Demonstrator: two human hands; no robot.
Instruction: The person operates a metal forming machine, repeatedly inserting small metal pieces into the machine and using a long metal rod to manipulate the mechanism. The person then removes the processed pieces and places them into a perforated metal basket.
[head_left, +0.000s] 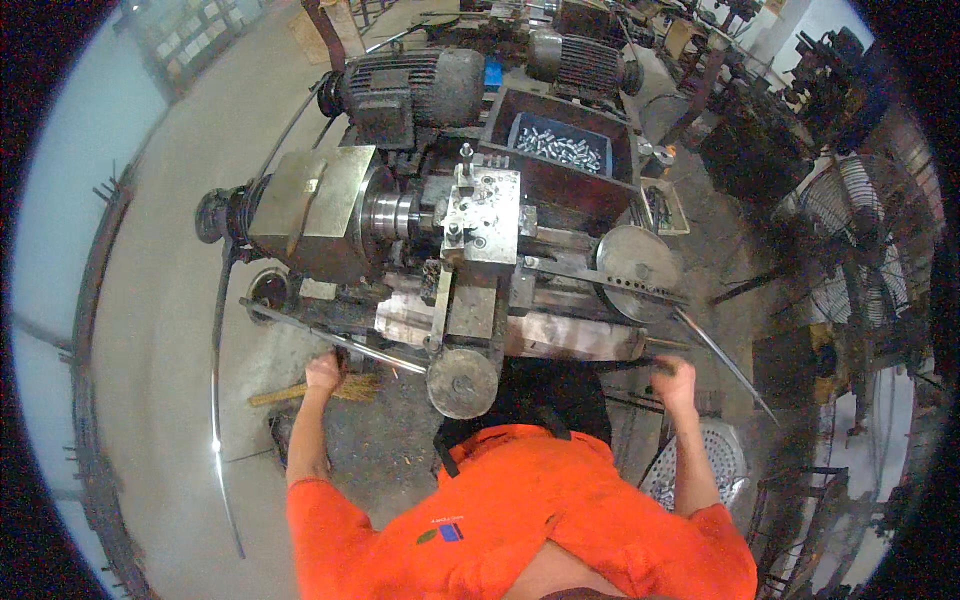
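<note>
A small metal lathe stands in front of me, with a chuck (388,216) at its left and a steel tool block (485,213) beside it. My left hand (325,371) is closed in a fist just below the left front of the lathe, near a long steel lever (385,358). Something dark sits against its fingers. My right hand (674,383) is also closed, past the right end of the lathe's pale front bed (575,336), by a dark edge. What either hand grips is hidden. Between them a round metal disc (462,383) joins the lever.
Behind the lathe are an electric motor (415,95) and a blue bin (530,122) of small metal parts. A larger disc (638,270) carries a long rod (725,365) at right. A straw broom (350,388) lies at lower left; a perforated basket (715,455) stands at lower right.
</note>
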